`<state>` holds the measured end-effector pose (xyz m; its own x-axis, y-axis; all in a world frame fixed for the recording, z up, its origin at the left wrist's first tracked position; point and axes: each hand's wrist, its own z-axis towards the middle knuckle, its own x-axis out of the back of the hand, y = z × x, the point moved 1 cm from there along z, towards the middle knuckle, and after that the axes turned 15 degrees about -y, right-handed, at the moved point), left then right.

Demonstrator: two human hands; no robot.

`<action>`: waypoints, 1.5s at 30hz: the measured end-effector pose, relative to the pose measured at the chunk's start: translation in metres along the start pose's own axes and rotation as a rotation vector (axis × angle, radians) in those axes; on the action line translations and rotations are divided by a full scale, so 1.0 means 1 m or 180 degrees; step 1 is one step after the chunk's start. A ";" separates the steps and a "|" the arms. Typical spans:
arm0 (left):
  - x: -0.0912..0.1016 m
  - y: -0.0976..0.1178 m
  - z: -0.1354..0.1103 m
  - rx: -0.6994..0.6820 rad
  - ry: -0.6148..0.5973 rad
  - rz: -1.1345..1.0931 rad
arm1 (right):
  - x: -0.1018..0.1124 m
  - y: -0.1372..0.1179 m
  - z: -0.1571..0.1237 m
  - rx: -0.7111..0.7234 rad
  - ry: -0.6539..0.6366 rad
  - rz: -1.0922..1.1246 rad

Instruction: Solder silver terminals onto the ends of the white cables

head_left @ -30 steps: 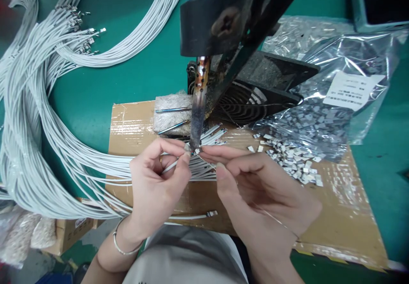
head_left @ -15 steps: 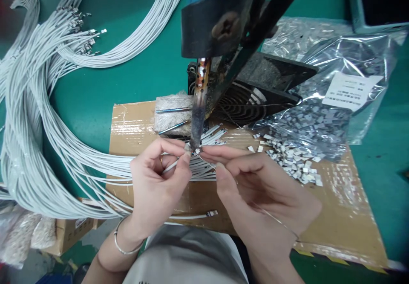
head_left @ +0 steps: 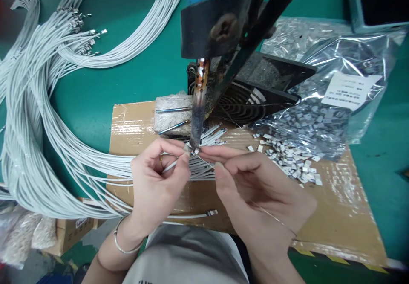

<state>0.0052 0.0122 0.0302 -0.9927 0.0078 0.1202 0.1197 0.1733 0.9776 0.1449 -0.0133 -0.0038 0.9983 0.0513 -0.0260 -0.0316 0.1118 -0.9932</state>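
A white cable [head_left: 169,166] is pinched near its end between the thumb and forefinger of my left hand [head_left: 159,177]. My right hand [head_left: 258,186] grips a thin solder wire [head_left: 204,160] that runs through the palm and out below. Its forefinger reaches to a small metal piece [head_left: 196,151] at the cable end. Right above that piece is the dark tip of a soldering iron [head_left: 197,122], fixed upright in a stand. The fingertips partly hide the joint, so I cannot tell exactly what touches what.
A cardboard sheet [head_left: 134,130] lies under my hands on the green table. Many white cables [head_left: 64,147] curve in from the left. At right are loose small metal pieces [head_left: 302,164] and a plastic bag [head_left: 361,71] of them. A black fan [head_left: 243,100] stands behind the iron.
My right hand has shifted very slightly left with the solder wire. My left hand and the cable stay almost in place under the iron.
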 end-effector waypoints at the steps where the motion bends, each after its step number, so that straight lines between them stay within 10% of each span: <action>1: 0.000 0.000 0.000 0.0008 -0.0010 -0.0014 | 0.000 0.000 0.000 -0.0014 0.0001 -0.0010; 45: 0.001 -0.001 -0.001 -0.0040 -0.0055 0.0035 | -0.002 -0.002 0.000 0.0023 0.0118 -0.0083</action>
<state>0.0038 0.0110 0.0298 -0.9914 0.0265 0.1279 0.1306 0.1607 0.9783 0.1433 -0.0137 -0.0014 0.9999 0.0115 -0.0045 -0.0058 0.1198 -0.9928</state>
